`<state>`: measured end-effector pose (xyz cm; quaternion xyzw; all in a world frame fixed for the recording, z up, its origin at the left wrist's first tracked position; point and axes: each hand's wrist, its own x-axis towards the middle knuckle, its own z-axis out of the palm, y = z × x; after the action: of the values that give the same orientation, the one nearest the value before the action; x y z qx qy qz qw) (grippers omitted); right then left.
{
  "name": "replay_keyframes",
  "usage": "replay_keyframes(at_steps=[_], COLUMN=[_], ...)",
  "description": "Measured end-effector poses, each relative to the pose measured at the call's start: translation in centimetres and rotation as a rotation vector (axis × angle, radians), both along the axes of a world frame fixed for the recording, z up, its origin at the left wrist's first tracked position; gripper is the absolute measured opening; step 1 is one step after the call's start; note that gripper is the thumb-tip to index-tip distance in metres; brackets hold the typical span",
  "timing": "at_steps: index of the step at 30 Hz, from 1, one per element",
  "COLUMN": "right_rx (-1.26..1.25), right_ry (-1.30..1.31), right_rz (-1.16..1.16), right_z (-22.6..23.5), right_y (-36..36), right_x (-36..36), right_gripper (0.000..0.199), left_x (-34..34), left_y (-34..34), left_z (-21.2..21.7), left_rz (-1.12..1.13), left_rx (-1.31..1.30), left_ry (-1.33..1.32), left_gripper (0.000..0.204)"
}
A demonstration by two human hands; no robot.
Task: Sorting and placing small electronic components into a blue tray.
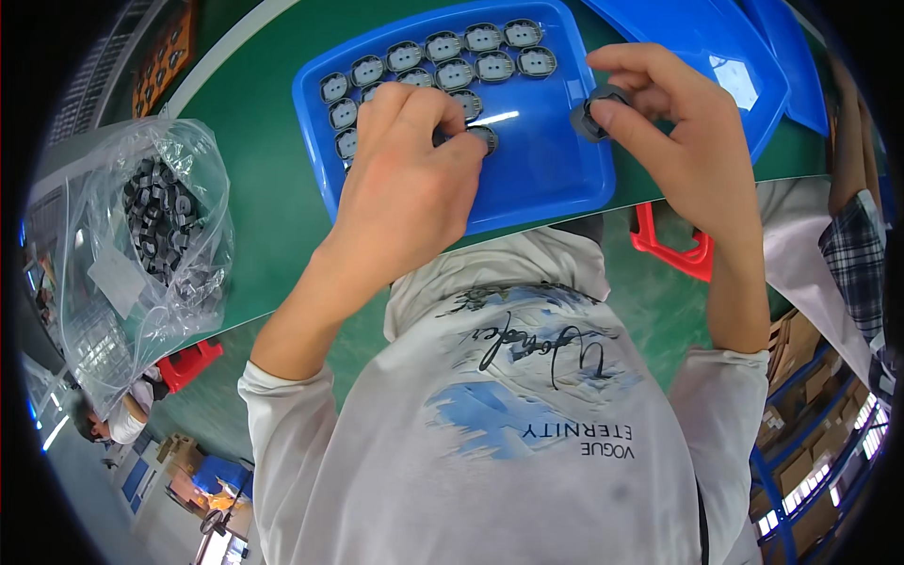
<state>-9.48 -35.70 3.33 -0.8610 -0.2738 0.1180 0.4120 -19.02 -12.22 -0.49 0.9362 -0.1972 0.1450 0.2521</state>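
Note:
A blue tray holds rows of small rounded grey plastic parts, each with a pale centre. My left hand is over the tray with its fingers bent, covering some of the parts. Its thumb and fingertips close on one grey plastic part low over the tray floor. By the tray's right rim, my right hand pinches a dark grey ring-shaped part between thumb and fingers.
A clear plastic bag of dark parts lies on the green table at left. More blue trays stand at right. Red stools show below the table edge, and another person's arm at far right.

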Motion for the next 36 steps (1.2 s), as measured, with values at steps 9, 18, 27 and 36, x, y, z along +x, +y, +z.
replay_keyframes(at_steps=[9,18,27,36], right_rx=[0.08,0.269,0.009,-0.108], right_ry=[0.107,0.409,-0.136,-0.652], right_rz=[0.096,0.09,0.28,0.205], right_z=[-0.8,0.0,-1.9,-3.7], right_y=[0.5,2.7,2.3,2.2], right_x=[-0.4,-2.3,0.0,-0.8], right_gripper=[0.027,0.029,0.022,0.02], left_x=[0.2,-1.3,-2.3,-2.2], left_y=[0.0,-1.9,-2.2,-0.9], left_z=[-0.1,3.0,0.4,0.4], left_rz=[0.04,0.053,0.056,0.173], left_rx=[-0.007,-0.295,-0.208,-0.079], left_ry=[0.014,0.143,0.006,0.002], left_gripper=[0.018,0.037,0.024,0.016])
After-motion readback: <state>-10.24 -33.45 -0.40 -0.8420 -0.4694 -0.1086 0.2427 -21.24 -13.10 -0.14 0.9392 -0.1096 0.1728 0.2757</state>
